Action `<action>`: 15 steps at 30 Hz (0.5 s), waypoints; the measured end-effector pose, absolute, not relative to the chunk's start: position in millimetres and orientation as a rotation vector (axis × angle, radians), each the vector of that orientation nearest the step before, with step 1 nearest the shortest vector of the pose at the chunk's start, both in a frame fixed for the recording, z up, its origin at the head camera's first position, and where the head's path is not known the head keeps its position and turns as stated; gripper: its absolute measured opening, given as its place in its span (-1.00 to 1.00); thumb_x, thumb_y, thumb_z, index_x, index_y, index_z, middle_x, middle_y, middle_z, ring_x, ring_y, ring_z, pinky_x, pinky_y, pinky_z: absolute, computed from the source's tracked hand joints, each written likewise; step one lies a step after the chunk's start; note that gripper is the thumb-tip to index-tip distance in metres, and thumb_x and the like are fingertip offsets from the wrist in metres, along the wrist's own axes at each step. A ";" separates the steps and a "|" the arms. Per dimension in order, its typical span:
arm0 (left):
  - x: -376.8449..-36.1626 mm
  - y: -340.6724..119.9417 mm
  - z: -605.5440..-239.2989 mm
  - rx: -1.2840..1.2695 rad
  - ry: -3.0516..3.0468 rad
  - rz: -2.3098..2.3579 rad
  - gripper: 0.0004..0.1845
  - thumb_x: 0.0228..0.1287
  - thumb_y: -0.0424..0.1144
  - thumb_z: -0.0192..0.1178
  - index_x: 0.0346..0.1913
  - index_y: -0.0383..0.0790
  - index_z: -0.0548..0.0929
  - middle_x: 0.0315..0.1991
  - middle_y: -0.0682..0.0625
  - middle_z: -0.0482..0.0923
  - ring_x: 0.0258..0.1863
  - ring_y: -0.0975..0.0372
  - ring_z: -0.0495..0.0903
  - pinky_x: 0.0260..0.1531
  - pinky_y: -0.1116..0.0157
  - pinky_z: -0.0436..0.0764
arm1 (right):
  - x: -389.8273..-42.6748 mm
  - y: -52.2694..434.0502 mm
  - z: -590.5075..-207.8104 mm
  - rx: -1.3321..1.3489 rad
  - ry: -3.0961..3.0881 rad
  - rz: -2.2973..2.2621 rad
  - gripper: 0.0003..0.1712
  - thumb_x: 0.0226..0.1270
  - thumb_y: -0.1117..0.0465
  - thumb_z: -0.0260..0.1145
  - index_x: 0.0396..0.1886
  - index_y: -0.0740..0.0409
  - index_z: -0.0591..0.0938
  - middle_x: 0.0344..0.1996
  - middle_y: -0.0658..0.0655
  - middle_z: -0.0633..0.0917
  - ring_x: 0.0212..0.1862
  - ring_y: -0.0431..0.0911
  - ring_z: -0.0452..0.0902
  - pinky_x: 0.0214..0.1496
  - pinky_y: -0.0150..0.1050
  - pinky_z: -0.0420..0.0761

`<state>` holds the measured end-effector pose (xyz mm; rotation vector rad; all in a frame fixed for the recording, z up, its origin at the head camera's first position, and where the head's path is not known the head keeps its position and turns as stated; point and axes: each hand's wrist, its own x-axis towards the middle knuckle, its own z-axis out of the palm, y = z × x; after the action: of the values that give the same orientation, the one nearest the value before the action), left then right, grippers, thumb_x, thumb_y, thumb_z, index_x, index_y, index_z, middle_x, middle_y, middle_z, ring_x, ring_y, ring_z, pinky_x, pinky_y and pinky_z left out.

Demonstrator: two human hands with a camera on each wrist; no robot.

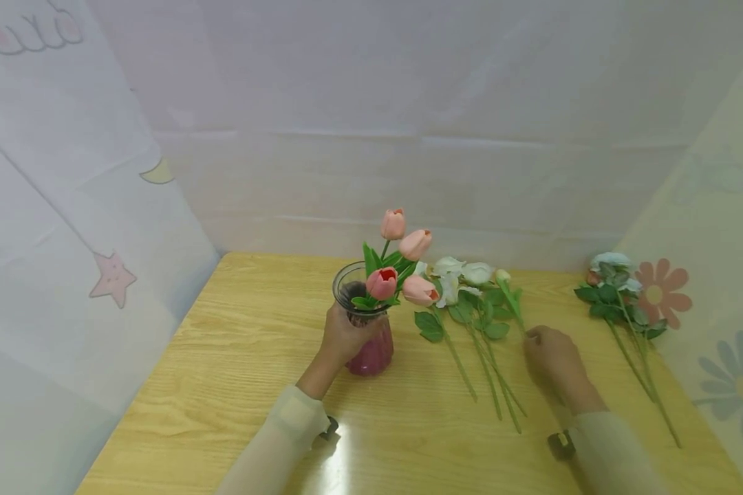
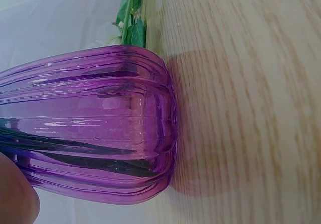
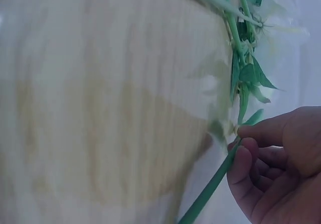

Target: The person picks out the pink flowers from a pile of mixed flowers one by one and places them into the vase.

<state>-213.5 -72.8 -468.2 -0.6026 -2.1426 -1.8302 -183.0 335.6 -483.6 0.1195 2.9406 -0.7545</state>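
My left hand grips a purple ribbed glass vase around its neck. Several pink tulips stand in it, their heads above the rim. Through the glass in the left wrist view, dark stems reach down inside the vase, whose base is close over the wood. Over on the right, my right hand pinches the green stem of a flower with a pale bud between thumb and fingers. That bud points away from me, beside the white flowers.
White flowers with long green stems lie on the wooden table between the vase and my right hand. Another bunch of flowers lies near the right edge. Printed cloth hangs behind and at both sides.
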 end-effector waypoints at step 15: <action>-213.3 -73.2 -468.9 -0.618 -2.129 -1.823 -0.34 0.10 -0.31 0.45 0.27 -0.28 0.43 0.11 -0.19 0.62 0.13 -0.01 0.62 0.20 -0.01 0.60 | -177.5 368.7 -479.6 0.145 2.976 -0.715 -0.42 0.55 0.12 -0.02 0.27 0.54 0.42 0.06 0.61 0.56 0.02 0.49 0.51 -0.08 0.30 0.58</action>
<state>-213.3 -73.2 -468.9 -0.6181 -2.1293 -1.8227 -177.5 368.7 -479.6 0.1450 2.9763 -0.7153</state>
